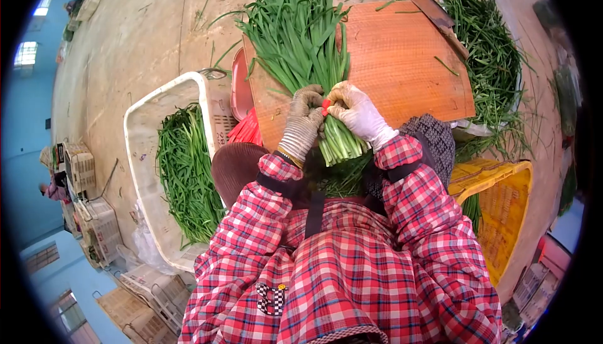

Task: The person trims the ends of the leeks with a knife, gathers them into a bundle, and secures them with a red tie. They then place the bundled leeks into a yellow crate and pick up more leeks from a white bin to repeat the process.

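A bunch of garlic chives [295, 36] lies over the orange board [402, 61], leaves pointing away from me and pale cut stems toward my lap. My left hand [304, 118], in a striped, soiled glove, is closed around the bunch's left side near the stems. A red tie [326, 107] shows on the bunch between my hands. My right hand [357, 110], in a whitish glove, pinches that red tie at the bunch's right side. The underside of the bunch and some fingertips are hidden.
At left stands a white crate [135, 137] holding chives. A pile of loose chives [483, 49] fills a container at right, with a flat brown strip [433, 17] beside it. A yellow crate [512, 212] sits near my right elbow. Red strips [245, 129] hang left of the board.
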Action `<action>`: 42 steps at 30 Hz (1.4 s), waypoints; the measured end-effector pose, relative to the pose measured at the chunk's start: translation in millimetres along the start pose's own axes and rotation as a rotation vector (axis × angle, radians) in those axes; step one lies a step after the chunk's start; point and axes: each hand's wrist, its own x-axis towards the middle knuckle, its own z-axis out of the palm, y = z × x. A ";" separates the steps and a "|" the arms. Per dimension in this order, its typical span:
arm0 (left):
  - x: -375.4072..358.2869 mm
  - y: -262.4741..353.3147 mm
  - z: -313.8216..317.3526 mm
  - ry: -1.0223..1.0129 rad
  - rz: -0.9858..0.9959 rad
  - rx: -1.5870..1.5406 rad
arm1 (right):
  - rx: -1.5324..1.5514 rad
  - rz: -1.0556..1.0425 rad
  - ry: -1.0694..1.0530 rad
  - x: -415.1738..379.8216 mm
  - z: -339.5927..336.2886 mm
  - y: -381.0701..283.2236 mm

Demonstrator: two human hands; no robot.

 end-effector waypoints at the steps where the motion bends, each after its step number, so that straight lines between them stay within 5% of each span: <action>1: 0.3 -0.5 -0.2 0.003 -0.001 0.000 | -0.057 0.010 -0.040 0.5 -1.5 -3.0; 10: 2.9 2.0 -1.5 -0.050 0.129 0.101 | 0.059 0.151 0.171 2.3 7.6 15.1; 14: -10.4 18.1 -2.6 0.167 0.029 0.016 | 0.230 0.283 0.200 3.2 2.2 22.0; 17: -19.2 30.6 7.4 0.138 0.217 0.894 | 0.250 0.265 0.179 5.4 4.0 28.3; 18: -24.1 51.7 20.1 0.056 0.026 0.984 | 0.260 0.253 0.157 7.1 4.4 25.6; 21: -12.0 58.1 30.2 0.034 0.030 1.246 | 0.260 0.293 0.209 7.5 12.0 20.5; 27: -8.0 41.5 22.6 0.010 0.093 1.223 | 0.212 0.238 0.296 6.6 20.4 25.7; 30: -5.8 3.8 9.4 0.155 -0.104 0.596 | 0.377 0.273 0.377 6.4 25.2 35.4; 32: -3.9 -11.4 6.8 0.187 -0.117 0.478 | 0.674 0.336 0.383 6.1 24.7 35.7; 34: 5.0 -36.4 -1.3 0.150 -0.093 0.348 | 0.602 0.314 0.391 5.5 23.1 33.5; 37: 0.1 -15.5 7.0 0.134 -0.215 0.182 | -0.228 0.147 0.272 2.0 7.4 -7.0; 42: -3.1 -15.7 6.6 0.100 -0.207 0.049 | -0.586 0.270 -0.043 11.3 -0.9 -31.2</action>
